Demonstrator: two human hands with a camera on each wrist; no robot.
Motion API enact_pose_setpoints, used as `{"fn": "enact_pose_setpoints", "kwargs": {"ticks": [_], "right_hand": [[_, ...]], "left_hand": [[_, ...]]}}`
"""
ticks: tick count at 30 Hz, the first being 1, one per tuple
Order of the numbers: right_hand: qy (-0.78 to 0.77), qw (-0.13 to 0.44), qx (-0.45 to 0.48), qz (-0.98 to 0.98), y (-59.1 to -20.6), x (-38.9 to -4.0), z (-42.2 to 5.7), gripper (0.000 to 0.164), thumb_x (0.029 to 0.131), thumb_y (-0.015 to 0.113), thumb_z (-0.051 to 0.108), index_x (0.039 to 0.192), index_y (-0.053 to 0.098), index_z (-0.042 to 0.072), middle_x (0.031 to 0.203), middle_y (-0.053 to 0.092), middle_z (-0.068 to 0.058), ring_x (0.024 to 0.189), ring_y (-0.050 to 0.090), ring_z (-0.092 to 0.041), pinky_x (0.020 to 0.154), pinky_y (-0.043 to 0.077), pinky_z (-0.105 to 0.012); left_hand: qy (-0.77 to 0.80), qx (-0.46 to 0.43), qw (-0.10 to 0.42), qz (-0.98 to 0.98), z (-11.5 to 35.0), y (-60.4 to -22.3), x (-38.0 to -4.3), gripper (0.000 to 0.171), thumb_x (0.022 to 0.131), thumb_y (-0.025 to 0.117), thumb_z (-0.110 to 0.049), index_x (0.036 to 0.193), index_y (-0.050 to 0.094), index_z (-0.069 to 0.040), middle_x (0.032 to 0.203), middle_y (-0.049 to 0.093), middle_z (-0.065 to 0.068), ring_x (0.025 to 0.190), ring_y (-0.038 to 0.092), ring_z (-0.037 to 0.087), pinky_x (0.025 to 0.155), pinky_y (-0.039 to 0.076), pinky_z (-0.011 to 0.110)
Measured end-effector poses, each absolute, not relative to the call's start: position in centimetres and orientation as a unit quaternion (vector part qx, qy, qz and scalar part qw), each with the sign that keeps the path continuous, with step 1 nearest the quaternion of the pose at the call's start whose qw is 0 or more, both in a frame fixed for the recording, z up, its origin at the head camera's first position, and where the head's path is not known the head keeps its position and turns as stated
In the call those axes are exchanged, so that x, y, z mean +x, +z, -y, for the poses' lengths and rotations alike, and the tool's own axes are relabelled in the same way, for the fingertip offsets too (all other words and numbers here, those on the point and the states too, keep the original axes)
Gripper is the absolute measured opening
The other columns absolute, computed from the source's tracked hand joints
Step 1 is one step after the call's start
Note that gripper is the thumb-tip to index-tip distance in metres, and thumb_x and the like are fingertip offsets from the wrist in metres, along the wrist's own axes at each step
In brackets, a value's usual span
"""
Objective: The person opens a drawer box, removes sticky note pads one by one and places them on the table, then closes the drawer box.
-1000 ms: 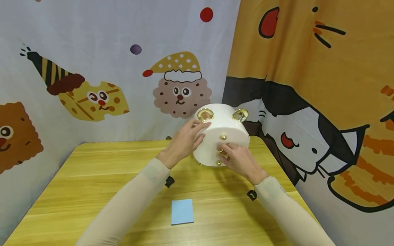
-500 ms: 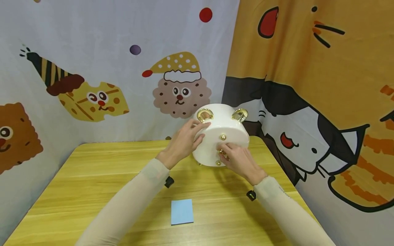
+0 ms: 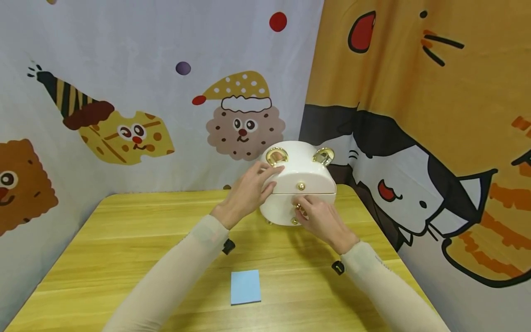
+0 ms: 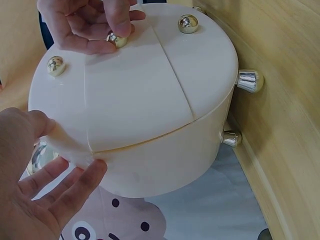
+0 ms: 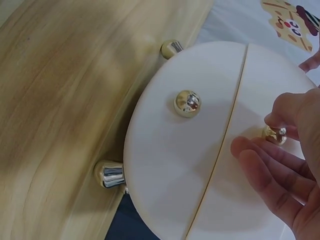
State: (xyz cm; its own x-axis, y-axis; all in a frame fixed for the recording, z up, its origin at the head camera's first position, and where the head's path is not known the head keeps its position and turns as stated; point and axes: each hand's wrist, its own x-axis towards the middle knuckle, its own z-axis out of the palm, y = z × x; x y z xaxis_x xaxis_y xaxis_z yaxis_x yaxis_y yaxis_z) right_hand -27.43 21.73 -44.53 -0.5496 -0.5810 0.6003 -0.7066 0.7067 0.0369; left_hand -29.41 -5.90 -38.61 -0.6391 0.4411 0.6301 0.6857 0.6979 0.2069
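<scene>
A rounded white drawer box point(image 3: 296, 168) with gold bear ears, gold knobs and short gold feet stands at the back of the table. My right hand point(image 3: 325, 219) pinches the middle drawer's gold knob point(image 5: 275, 135) between thumb and fingers. A thin gap shows along the edge of the middle drawer point(image 4: 135, 100) in the left wrist view, its front standing slightly forward. My left hand point(image 3: 249, 186) rests on the box's upper left, below one gold ear point(image 3: 277, 157), fingers spread and lightly bent against the side. Gold knobs also show on the top drawer point(image 3: 301, 186) and bottom drawer point(image 5: 170, 135).
A light blue sticky-note pad point(image 3: 245, 287) lies on the wood-grain table point(image 3: 166, 240), nearer to me and left of the box. Cartoon-printed curtains point(image 3: 141, 41) hang behind and along the right, close to the box.
The middle drawer has come slightly forward, and a seam line below the top drawer now shows. My right hand keeps its pinch on the knob; my left hand has stayed put.
</scene>
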Motion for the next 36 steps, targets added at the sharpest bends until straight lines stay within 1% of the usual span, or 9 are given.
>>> {"fn": "enact_pose_setpoints", "kwargs": {"ticks": [8, 15, 22, 27, 30, 36], "right_hand": [[0.114, 0.313, 0.362, 0.87, -44.9, -27.0, -21.4, 0.028, 0.095, 0.095, 0.005, 0.118, 0.079, 0.009, 0.1, 0.079, -0.007, 0.08, 0.079, -0.018, 0.065, 0.067, -0.03], [0.107, 0.346, 0.356, 0.862, -45.2, -26.3, -21.3, 0.024, 0.096, 0.095, 0.006, 0.113, 0.079, 0.011, 0.092, 0.075, -0.004, 0.07, 0.07, -0.017, 0.055, 0.057, -0.029], [0.099, 0.362, 0.352, 0.858, -45.4, -26.2, -21.4, 0.026, 0.094, 0.096, 0.006, 0.112, 0.078, 0.012, 0.089, 0.073, -0.003, 0.067, 0.064, -0.016, 0.052, 0.053, -0.029], [0.098, 0.369, 0.354, 0.854, -45.2, -25.9, -21.4, 0.028, 0.091, 0.097, 0.005, 0.11, 0.077, 0.011, 0.087, 0.072, -0.003, 0.065, 0.061, -0.015, 0.051, 0.05, -0.027], [0.099, 0.37, 0.356, 0.853, -45.2, -25.7, -21.4, 0.028, 0.091, 0.098, 0.005, 0.109, 0.077, 0.011, 0.087, 0.072, -0.002, 0.064, 0.061, -0.014, 0.05, 0.05, -0.026], [0.096, 0.366, 0.355, 0.855, -45.3, -25.3, -21.5, 0.028, 0.09, 0.098, 0.005, 0.108, 0.077, 0.012, 0.089, 0.074, -0.003, 0.063, 0.064, -0.015, 0.05, 0.053, -0.027]], "left_hand": [[-0.221, -0.322, 0.278, 0.878, 5.9, -38.8, -29.5, 0.046, 0.118, 0.072, -0.021, 0.164, 0.068, -0.021, 0.146, 0.07, 0.015, 0.106, 0.078, 0.025, 0.077, 0.069, 0.034], [-0.22, -0.324, 0.277, 0.878, 5.9, -38.9, -29.4, 0.046, 0.118, 0.072, -0.021, 0.164, 0.068, -0.021, 0.146, 0.07, 0.016, 0.11, 0.079, 0.026, 0.078, 0.07, 0.034], [-0.22, -0.326, 0.282, 0.875, 6.0, -38.8, -29.4, 0.046, 0.118, 0.072, -0.021, 0.164, 0.068, -0.021, 0.144, 0.07, 0.015, 0.103, 0.078, 0.025, 0.073, 0.068, 0.033], [-0.223, -0.327, 0.288, 0.872, 6.0, -38.8, -29.5, 0.046, 0.117, 0.073, -0.02, 0.163, 0.069, -0.02, 0.143, 0.07, 0.015, 0.104, 0.078, 0.025, 0.073, 0.068, 0.034], [-0.224, -0.329, 0.288, 0.871, 6.0, -38.8, -29.6, 0.046, 0.117, 0.073, -0.02, 0.163, 0.069, -0.02, 0.143, 0.07, 0.015, 0.104, 0.078, 0.025, 0.074, 0.068, 0.034], [-0.223, -0.327, 0.285, 0.873, 6.0, -38.9, -29.6, 0.047, 0.117, 0.073, -0.02, 0.164, 0.069, -0.021, 0.144, 0.07, 0.014, 0.102, 0.077, 0.024, 0.071, 0.066, 0.031]]}}
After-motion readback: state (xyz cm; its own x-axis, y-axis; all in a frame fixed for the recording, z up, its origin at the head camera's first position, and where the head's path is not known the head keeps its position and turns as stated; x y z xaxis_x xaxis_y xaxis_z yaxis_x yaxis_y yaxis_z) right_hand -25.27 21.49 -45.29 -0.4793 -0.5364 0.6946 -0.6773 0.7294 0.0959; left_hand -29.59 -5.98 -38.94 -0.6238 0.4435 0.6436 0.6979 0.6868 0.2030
